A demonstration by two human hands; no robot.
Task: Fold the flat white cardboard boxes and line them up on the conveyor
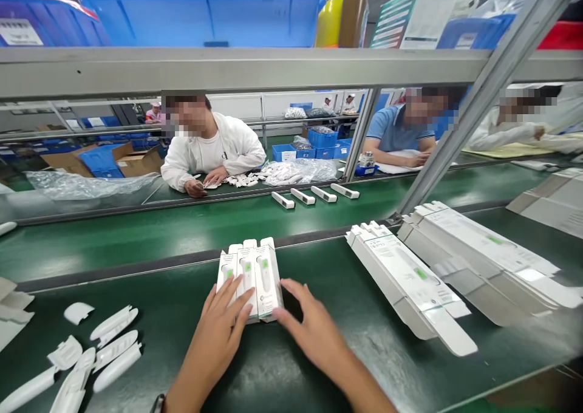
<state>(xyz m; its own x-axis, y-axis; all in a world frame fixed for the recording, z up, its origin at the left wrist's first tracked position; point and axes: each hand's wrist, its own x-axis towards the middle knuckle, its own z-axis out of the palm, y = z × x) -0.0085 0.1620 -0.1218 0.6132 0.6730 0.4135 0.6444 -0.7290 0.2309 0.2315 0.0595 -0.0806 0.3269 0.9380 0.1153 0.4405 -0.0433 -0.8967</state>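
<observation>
Left hand (214,337) spreads its fingers wide across a row of white thermometer cartons (249,279), green-marked, their print too small to read; right hand (319,331), open, touches their lower corner without gripping. They sit on a green conveyor belt (268,364). More cartons (410,279) lie at three o'clock, white plastic thermometer shells (113,327) at nine.
</observation>
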